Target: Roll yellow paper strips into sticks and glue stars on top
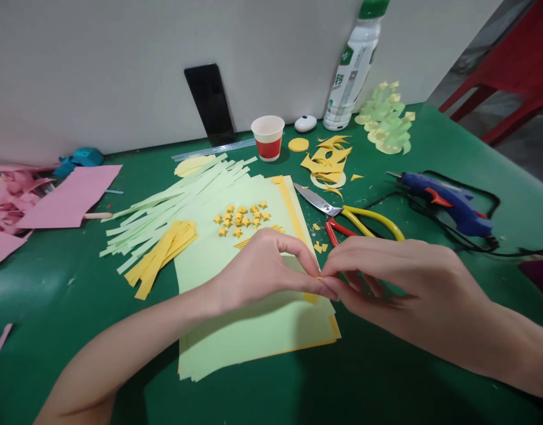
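Note:
My left hand (258,268) and my right hand (399,283) meet at the fingertips, both closed in a pinch. Between them shows a sliver of a small yellow paper piece (319,277), mostly hidden by the fingers. Beneath the hands lies a stack of light green paper sheets (236,342) with yellow sheets at its edges. Several small folded yellow paper stars (238,218) rest on the stack, beyond my left hand. Thin yellow paper strips (245,242) lie beside the stars, partly covered by that hand. Scissors (329,209) with red and yellow handles lie just past my right hand.
Green strips (183,200) and wider yellow strips (165,251) lie left of the stack. A paper cup (268,147), a phone (209,103) and a bottle (353,71) stand along the wall. A blue glue gun (448,203) with its cord lies right; pink paper (72,195) lies left.

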A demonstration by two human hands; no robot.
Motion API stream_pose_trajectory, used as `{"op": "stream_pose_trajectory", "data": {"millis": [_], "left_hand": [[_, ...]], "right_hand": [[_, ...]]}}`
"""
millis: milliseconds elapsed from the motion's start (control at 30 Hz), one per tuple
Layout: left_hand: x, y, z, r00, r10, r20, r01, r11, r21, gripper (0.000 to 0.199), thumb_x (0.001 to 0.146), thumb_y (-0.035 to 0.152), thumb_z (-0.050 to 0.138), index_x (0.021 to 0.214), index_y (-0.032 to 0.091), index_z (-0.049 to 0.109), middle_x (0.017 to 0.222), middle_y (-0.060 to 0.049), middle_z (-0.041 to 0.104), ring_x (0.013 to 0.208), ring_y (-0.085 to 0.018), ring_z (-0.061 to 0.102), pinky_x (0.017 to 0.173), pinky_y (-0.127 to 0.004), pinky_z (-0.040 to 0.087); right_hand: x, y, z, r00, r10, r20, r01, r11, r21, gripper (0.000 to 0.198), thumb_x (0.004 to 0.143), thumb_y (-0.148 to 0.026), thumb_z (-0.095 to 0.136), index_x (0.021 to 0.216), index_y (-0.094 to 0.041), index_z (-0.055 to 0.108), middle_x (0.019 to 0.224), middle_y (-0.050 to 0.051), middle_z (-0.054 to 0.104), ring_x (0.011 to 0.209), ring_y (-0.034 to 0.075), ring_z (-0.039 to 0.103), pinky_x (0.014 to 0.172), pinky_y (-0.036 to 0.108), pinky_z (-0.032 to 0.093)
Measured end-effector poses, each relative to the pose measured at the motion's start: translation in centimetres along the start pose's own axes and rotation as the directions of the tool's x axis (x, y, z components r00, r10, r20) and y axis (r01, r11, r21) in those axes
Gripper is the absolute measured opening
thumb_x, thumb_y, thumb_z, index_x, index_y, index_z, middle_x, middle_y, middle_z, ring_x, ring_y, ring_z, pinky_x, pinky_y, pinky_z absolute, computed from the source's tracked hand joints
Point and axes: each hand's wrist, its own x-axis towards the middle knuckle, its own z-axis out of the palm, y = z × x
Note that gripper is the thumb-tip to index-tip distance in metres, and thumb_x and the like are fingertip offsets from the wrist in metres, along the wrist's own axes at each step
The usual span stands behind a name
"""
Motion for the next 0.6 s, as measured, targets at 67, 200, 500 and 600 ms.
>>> {"op": "stream_pose_trajectory", "data": {"millis": [67, 200, 500, 600], "left_hand": [[-0.2, 0.1, 0.0, 0.999, -0.036, 0.000, 0.036, 0.999, -0.001, 0.012, 0.064, 0.025, 0.073, 0.057, 0.018, 0.068, 0.058, 0.004, 0.063, 0.058, -0.009, 0.053, 0.061, -0.020, 0.040], [-0.4, 0.2, -0.4, 0.998, -0.051, 0.028, 0.051, 0.999, -0.011, 0.009, 0.067, 0.028, 0.070, 0.067, 0.020, 0.073, 0.065, 0.003, 0.068, 0.060, -0.009, 0.054, 0.060, -0.019, 0.040], [-0.6, 0.3, -1.1, 0.996, -0.034, 0.080, 0.032, 0.999, 0.021, 0.021, 0.078, 0.035, 0.060, 0.083, 0.019, 0.073, 0.087, 0.000, 0.072, 0.077, -0.013, 0.061, 0.071, -0.022, 0.043], [-0.5, 0.2, -1.0, 0.997, -0.052, 0.055, 0.053, 0.998, -0.023, 0.015, 0.075, 0.033, 0.065, 0.074, 0.020, 0.072, 0.074, 0.003, 0.070, 0.066, -0.009, 0.057, 0.063, -0.020, 0.041]], "right_hand": [[0.0, 0.0, -0.1, 1.000, 0.010, -0.019, -0.011, 1.000, -0.005, 0.013, 0.080, -0.014, 0.049, 0.069, -0.017, 0.056, 0.059, -0.002, 0.054, 0.049, 0.004, 0.044, 0.046, 0.016, 0.036], [-0.1, 0.3, -0.1, 0.994, 0.095, -0.056, -0.089, 0.990, 0.110, 0.012, 0.079, -0.018, 0.049, 0.069, -0.020, 0.056, 0.061, -0.002, 0.056, 0.048, 0.006, 0.044, 0.044, 0.019, 0.036], [0.6, 0.8, -0.4, 0.966, 0.258, 0.011, -0.253, 0.938, 0.236, 0.010, 0.073, -0.019, 0.054, 0.064, -0.020, 0.059, 0.061, -0.003, 0.058, 0.048, 0.005, 0.045, 0.043, 0.016, 0.036], [0.6, 0.8, -0.5, 0.968, 0.247, 0.038, -0.249, 0.938, 0.240, 0.011, 0.075, -0.021, 0.054, 0.066, -0.020, 0.059, 0.063, -0.002, 0.058, 0.048, 0.005, 0.044, 0.041, 0.016, 0.035]]}}
